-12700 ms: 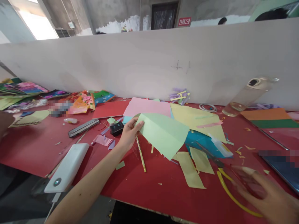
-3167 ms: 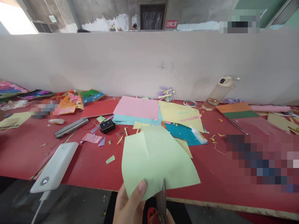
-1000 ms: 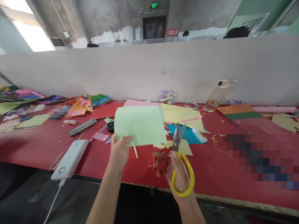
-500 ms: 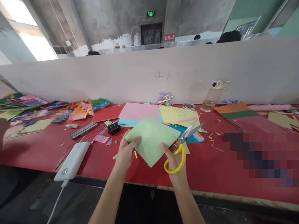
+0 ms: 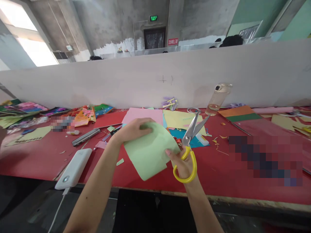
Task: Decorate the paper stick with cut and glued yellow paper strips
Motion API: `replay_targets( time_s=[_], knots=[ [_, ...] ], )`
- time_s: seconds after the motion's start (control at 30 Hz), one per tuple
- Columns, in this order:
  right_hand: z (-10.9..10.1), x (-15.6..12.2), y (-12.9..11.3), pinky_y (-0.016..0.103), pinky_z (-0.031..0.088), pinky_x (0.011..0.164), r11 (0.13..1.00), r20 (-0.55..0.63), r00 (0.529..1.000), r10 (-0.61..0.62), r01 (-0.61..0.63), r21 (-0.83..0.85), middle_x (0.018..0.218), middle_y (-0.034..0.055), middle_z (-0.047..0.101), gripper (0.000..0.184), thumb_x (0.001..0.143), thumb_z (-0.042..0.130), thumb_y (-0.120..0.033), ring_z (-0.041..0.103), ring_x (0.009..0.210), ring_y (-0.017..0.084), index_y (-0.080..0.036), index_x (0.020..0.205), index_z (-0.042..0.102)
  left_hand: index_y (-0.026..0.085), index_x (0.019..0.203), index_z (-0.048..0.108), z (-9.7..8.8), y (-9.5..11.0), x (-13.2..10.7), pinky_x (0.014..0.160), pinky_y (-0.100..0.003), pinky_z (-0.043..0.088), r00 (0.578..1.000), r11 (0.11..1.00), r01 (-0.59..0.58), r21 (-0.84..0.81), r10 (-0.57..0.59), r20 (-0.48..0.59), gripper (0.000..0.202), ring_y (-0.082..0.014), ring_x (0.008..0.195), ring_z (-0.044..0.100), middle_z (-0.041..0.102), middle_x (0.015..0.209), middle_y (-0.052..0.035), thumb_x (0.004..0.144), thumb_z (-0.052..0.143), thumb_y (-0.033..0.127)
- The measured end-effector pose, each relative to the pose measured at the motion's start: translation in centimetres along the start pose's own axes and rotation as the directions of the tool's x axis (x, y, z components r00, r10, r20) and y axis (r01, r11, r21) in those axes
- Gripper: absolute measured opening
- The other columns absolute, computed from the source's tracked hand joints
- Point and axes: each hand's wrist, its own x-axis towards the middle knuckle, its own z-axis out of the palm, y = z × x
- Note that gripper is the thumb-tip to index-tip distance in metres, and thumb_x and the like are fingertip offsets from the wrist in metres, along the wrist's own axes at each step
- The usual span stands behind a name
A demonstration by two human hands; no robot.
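A sheet of light green paper (image 5: pixel 148 153) is held above the red table, bent and tilted, with a small step in its lower right edge. My left hand (image 5: pixel 136 129) grips its upper left edge, thumb on the near face and fingers behind. At the paper's right edge, my right hand (image 5: pixel 181 161) pinches it with the thumb in front. Yellow-handled scissors (image 5: pixel 187 137) hang on that same right hand, blades apart and pointing up and away. Behind the green sheet lie pink paper (image 5: pixel 143 114) and yellow paper (image 5: pixel 181 119).
A white power bank (image 5: pixel 74 168) with a cable lies at the front left, near a grey metal bar (image 5: pixel 86 137). At the back right a clear bottle (image 5: pixel 217 98) stands against a white partition (image 5: pixel 109 82). Paper scraps (image 5: pixel 217 139) are scattered on the red table (image 5: pixel 213 178).
My left hand has moved up along the paper to its upper left edge. The green sheet has turned and bent. The right hand keeps the paper and scissors.
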Motion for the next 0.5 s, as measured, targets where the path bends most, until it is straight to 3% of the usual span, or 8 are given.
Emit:
replay_targets(
  time_s=[0.1,0.13,0.17,0.23,0.27,0.4,0.43,0.5],
  knots=[
    [0.7,-0.4,0.8,0.038,0.055,0.080,0.995,-0.126,0.991,0.043,-0.031,0.097,0.096,0.0049,0.071,0.044,0.066,0.078,-0.032,0.068,0.090,0.025,-0.020,0.105,0.059,0.022,0.108,0.063,0.4,-0.7,-0.1,0.082,-0.030,0.050,0.940,0.983,-0.091,-0.158,0.032,-0.341,0.032,-0.0202,0.095,0.062,0.066,0.105,-0.0059,0.077,0.064,0.029],
    [1.0,-0.5,1.1,0.039,0.054,0.081,0.992,-0.196,0.978,0.065,-0.041,0.123,0.097,0.0050,0.071,0.045,0.067,0.077,-0.034,0.068,0.091,0.025,-0.020,0.106,0.059,0.022,0.110,0.060,1.0,-0.9,-0.7,0.087,-0.031,0.049,0.878,0.971,-0.116,-0.209,0.002,-0.479,0.034,-0.0205,0.102,0.061,0.064,0.112,-0.0067,0.077,0.065,0.031],
    [1.3,-0.5,1.4,0.039,0.054,0.082,0.989,-0.272,0.958,0.089,-0.052,0.141,0.097,0.0053,0.071,0.046,0.067,0.076,-0.036,0.068,0.091,0.025,-0.020,0.106,0.058,0.023,0.112,0.058,1.8,-1.1,-1.6,0.092,-0.032,0.047,0.772,0.956,-0.118,-0.269,-0.083,-0.630,0.035,-0.0211,0.110,0.057,0.061,0.120,-0.0074,0.080,0.064,0.034],
    [1.9,-0.6,1.7,0.040,0.054,0.082,0.986,-0.406,0.905,0.123,-0.064,0.156,0.100,0.0064,0.070,0.047,0.069,0.075,-0.038,0.068,0.091,0.024,-0.019,0.109,0.057,0.026,0.119,0.053,4.2,-1.3,-3.6,0.095,-0.033,0.046,0.614,0.886,-0.064,-0.460,-0.328,-0.718,0.038,-0.0227,0.125,0.049,0.051,0.134,-0.0079,0.085,0.059,0.043],
    [2.2,-0.7,1.8,0.040,0.054,0.082,0.986,-0.450,0.883,0.132,-0.071,0.150,0.102,0.0072,0.070,0.048,0.069,0.075,-0.038,0.068,0.091,0.024,-0.019,0.110,0.057,0.028,0.123,0.050,5.6,-1.3,-4.7,0.097,-0.033,0.045,0.607,0.834,-0.016,-0.552,-0.430,-0.669,0.043,-0.0232,0.128,0.046,0.049,0.137,-0.0080,0.085,0.059,0.045],
    [3.1,-1.0,1.9,0.039,0.054,0.081,0.993,-0.465,0.879,0.104,-0.066,0.097,0.104,0.0106,0.070,0.048,0.069,0.075,-0.039,0.068,0.092,0.025,-0.016,0.108,0.059,0.028,0.137,0.039,10.1,-1.0,-7.0,0.087,-0.035,0.052,0.814,0.621,0.137,-0.772,-0.514,-0.269,0.068,-0.0277,0.117,0.055,0.056,0.129,-0.0121,0.077,0.069,0.041],
    [3.3,-1.1,1.9,0.039,0.054,0.081,0.994,-0.457,0.885,0.091,-0.055,0.092,0.105,0.0110,0.069,0.047,0.069,0.075,-0.039,0.068,0.093,0.026,-0.016,0.107,0.059,0.027,0.136,0.041,10.7,-0.9,-7.0,0.083,-0.035,0.053,0.837,0.610,0.169,-0.774,-0.504,-0.215,0.071,-0.0286,0.113,0.057,0.057,0.128,-0.0119,0.074,0.073,0.038],
    [3.4,-1.3,2.0,0.038,0.054,0.082,0.996,-0.459,0.885,0.076,-0.046,0.075,0.107,0.0112,0.068,0.047,0.070,0.075,-0.040,0.067,0.096,0.026,-0.016,0.107,0.058,0.025,0.128,0.050,11.0,-0.8,-6.7,0.081,-0.033,0.053,0.801,0.691,0.169,-0.703,-0.512,-0.311,0.066,-0.0277,0.108,0.060,0.060,0.124,-0.0095,0.068,0.077,0.033]
  ],
)
